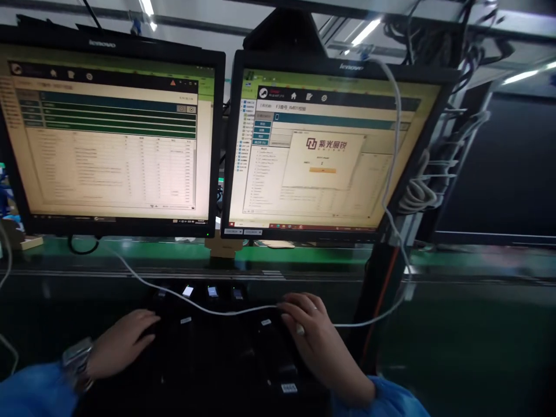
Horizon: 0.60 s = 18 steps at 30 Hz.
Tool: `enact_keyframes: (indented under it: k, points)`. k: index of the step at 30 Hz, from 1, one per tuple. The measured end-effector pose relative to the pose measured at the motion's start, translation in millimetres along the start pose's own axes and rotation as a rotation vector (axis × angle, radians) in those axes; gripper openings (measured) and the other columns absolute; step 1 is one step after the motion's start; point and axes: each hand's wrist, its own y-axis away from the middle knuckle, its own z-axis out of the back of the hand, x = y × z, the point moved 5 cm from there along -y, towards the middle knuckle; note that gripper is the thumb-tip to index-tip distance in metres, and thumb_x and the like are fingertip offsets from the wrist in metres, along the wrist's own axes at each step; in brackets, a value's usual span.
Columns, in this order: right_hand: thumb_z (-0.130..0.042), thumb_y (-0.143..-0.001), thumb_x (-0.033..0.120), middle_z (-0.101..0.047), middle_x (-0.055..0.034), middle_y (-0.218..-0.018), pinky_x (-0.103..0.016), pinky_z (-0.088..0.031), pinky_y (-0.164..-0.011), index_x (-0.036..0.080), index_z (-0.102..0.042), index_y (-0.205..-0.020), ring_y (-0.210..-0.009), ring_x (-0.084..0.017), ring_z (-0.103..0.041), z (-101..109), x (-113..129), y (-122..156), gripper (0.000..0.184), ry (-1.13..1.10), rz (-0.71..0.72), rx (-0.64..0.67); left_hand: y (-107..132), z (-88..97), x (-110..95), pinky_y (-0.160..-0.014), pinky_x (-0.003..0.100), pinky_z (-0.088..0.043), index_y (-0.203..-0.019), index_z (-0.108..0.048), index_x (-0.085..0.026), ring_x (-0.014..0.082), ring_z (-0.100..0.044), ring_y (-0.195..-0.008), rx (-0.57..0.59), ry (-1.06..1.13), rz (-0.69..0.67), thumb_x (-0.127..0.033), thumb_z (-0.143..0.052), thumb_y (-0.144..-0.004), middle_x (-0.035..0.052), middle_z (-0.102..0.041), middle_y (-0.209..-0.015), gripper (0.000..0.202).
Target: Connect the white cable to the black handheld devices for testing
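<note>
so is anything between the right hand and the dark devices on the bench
Nothing visible does. The right hand already rests on the dark devices; only the thin white cable crosses the devices toward its fingers. The left hand rests at their left edge.

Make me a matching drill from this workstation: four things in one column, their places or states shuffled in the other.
1. left hand
2. right hand
3. left monitor
4. right monitor

A. shows a pop-up box with a logo
B. next to a wristwatch
C. shows a table with green bars on top
D. a white cable runs beside its fingers

Pairs: 1-B, 2-D, 3-C, 4-A
</note>
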Motion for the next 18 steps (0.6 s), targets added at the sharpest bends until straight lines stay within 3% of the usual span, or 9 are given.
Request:
enact_keyframes:
  k: [2, 4, 7, 9, 11, 13, 15, 16, 18]
  points:
    - [-0.043, -0.094, 0.024, -0.06, -0.0123, -0.106, -0.042, -0.054, -0.081, 0.02, -0.068, -0.1, -0.1, -0.026, -0.055, -17.3, 1.4, 26.2, 0.026, -0.053, -0.03, 0.08, 56.2, -3.8, 8.5, -0.113, 0.043, -0.032, -0.123, -0.059, -0.036, 0.0244, -0.04, -0.135, -0.09, 0.148, 0.086, -0.056, -0.054, -0.071, -0.0022, -0.046, -0.145, 0.056]
    - [-0.043, -0.093, 0.02, -0.06, -0.0127, -0.107, -0.041, -0.053, -0.085, 0.019, -0.068, -0.101, -0.099, -0.025, -0.055, -38.8, 10.0, 53.0, 0.026, -0.089, -0.045, 0.212, 102.4, -13.0, 19.9, -0.113, 0.047, -0.033, -0.132, -0.048, -0.037, 0.0248, -0.031, -0.14, -0.235, 0.295, 0.22, -0.066, -0.049, -0.071, -0.0042, -0.033, -0.153, 0.068]
    - [-0.06, -0.084, 0.023, -0.056, -0.0131, -0.121, -0.047, -0.046, -0.097, 0.02, -0.067, -0.111, -0.114, -0.03, -0.049, -69.5, 23.1, 88.1, 0.027, -0.042, -0.115, 0.46, 143.3, -30.2, 33.9, -0.112, 0.054, -0.031, -0.138, -0.039, -0.031, 0.0311, -0.026, -0.141, -0.477, 0.377, 0.49, -0.067, -0.045, -0.074, 0.0025, -0.025, -0.156, 0.074]
    - [-0.077, -0.068, 0.031, -0.047, -0.0122, -0.135, -0.053, -0.038, -0.104, 0.024, -0.06, -0.124, -0.126, -0.036, -0.04, -81.0, 25.5, 105.6, 0.059, 0.024, -0.182, 0.587, 153.4, -37.0, 35.2, -0.114, 0.054, -0.027, -0.139, -0.037, -0.019, 0.0348, -0.026, -0.141, -0.65, 0.337, 0.667, -0.062, -0.041, -0.079, 0.0132, -0.025, -0.154, 0.075]
    - [-0.082, -0.058, 0.03, -0.04, -0.0111, -0.143, -0.054, -0.035, -0.106, 0.027, -0.048, -0.136, -0.13, -0.038, -0.035, -79.6, 21.3, 117.6, 0.085, 0.124, -0.237, 0.591, 155.1, -40.7, 29.4, -0.116, 0.05, -0.022, -0.138, -0.036, -0.007, 0.0355, -0.025, -0.141, -0.799, 0.301, 0.762, -0.055, -0.039, -0.083, 0.0225, -0.028, -0.15, 0.074]
    - [-0.074, -0.066, 0.025, -0.041, -0.0124, -0.142, -0.052, -0.037, -0.104, 0.024, -0.04, -0.14, -0.126, -0.037, -0.04, -65.3, 11.0, 128.6, 0.082, 0.264, -0.283, 0.466, 154.9, -47.0, 22.4, -0.118, 0.048, -0.018, -0.138, -0.033, 0.001, 0.0358, -0.022, -0.141, -0.87, 0.321, 0.812, -0.05, -0.038, -0.086, 0.0275, -0.028, -0.148, 0.073]
    - [-0.062, -0.076, 0.024, -0.045, -0.0174, -0.136, -0.049, -0.04, -0.1, 0.014, -0.037, -0.139, -0.119, -0.037, -0.046, -46.0, -4.2, 146.0, 0.068, 0.401, -0.347, 0.326, 157.4, -58.0, 17.6, -0.118, 0.046, -0.017, -0.138, -0.028, 0.006, 0.0362, -0.021, -0.141, -0.867, 0.364, 0.847, -0.048, -0.035, -0.088, 0.0306, -0.028, -0.146, 0.074]
    - [-0.058, -0.08, 0.028, -0.048, -0.0209, -0.132, -0.049, -0.041, -0.097, 0.009, -0.036, -0.138, -0.115, -0.038, -0.049, -38.1, -14.0, 158.0, 0.065, 0.449, -0.39, 0.289, 160.0, -64.9, 16.5, -0.118, 0.045, -0.017, -0.138, -0.027, 0.008, 0.0362, -0.022, -0.141, -0.85, 0.38, 0.866, -0.047, -0.034, -0.089, 0.0315, -0.029, -0.146, 0.074]
    - [-0.057, -0.079, 0.039, -0.052, -0.0267, -0.125, -0.051, -0.045, -0.09, 0.001, -0.03, -0.138, -0.108, -0.041, -0.053, -32.8, -37.5, 186.2, 0.076, 0.478, -0.481, 0.333, 165.1, -79.8, 16.8, -0.117, 0.044, -0.021, -0.137, -0.028, 0.007, 0.0346, -0.027, -0.14, -0.802, 0.393, 0.886, -0.046, -0.032, -0.091, 0.0312, -0.033, -0.145, 0.071]
